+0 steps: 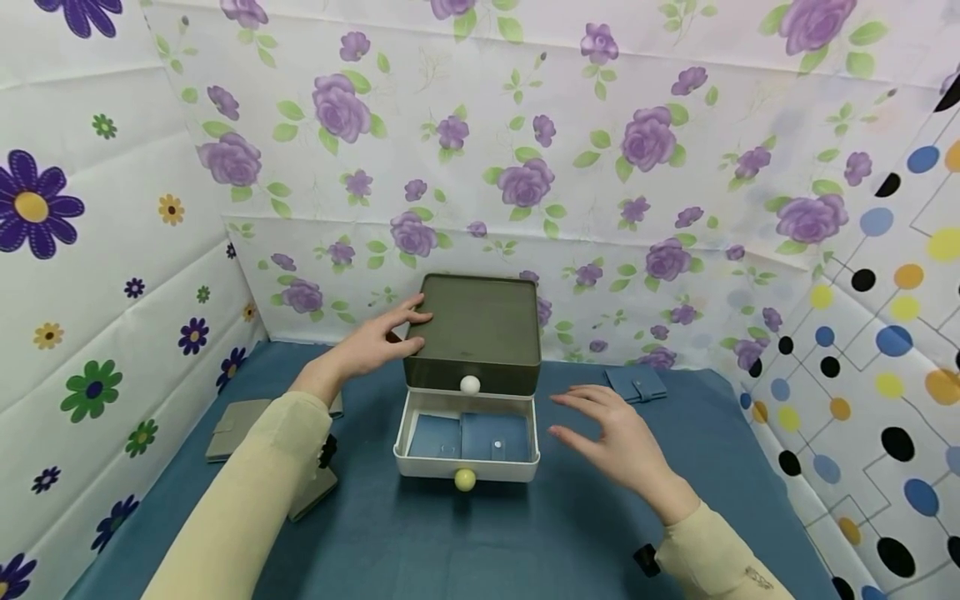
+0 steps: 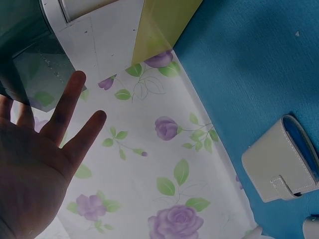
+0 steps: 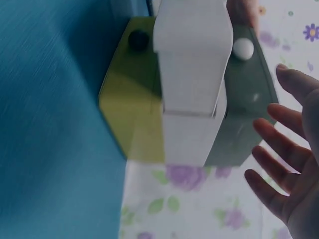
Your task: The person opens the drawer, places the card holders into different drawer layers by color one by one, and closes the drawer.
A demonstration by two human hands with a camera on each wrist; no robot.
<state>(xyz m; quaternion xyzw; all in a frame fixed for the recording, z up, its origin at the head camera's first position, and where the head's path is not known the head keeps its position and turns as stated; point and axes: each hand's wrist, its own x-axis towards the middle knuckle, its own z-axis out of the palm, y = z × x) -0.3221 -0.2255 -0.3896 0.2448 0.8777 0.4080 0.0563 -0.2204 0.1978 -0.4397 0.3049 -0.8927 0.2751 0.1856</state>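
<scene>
A small drawer cabinet [image 1: 480,321] with a dark green top tier stands in the head view's middle. Its white middle drawer [image 1: 427,468] is pulled out, and two blue wallets [image 1: 498,433] lie inside. In the right wrist view a yellow-green tier [image 3: 129,99] with a black knob shows beneath the white drawer. My left hand [image 1: 367,342] rests its fingertips on the left edge of the cabinet's top, fingers extended. To the right of the drawer my right hand [image 1: 615,429] hovers apart from it, holding nothing, its fingers loosely spread.
On the right, a blue wallet [image 1: 637,384] lies at the back of the blue cloth. Grey-beige wallets [image 1: 238,427] lie on the left, partly hidden by my left sleeve. Flowered sheets [image 1: 465,125] wall the back and left; a dotted sheet [image 1: 892,333] walls the right.
</scene>
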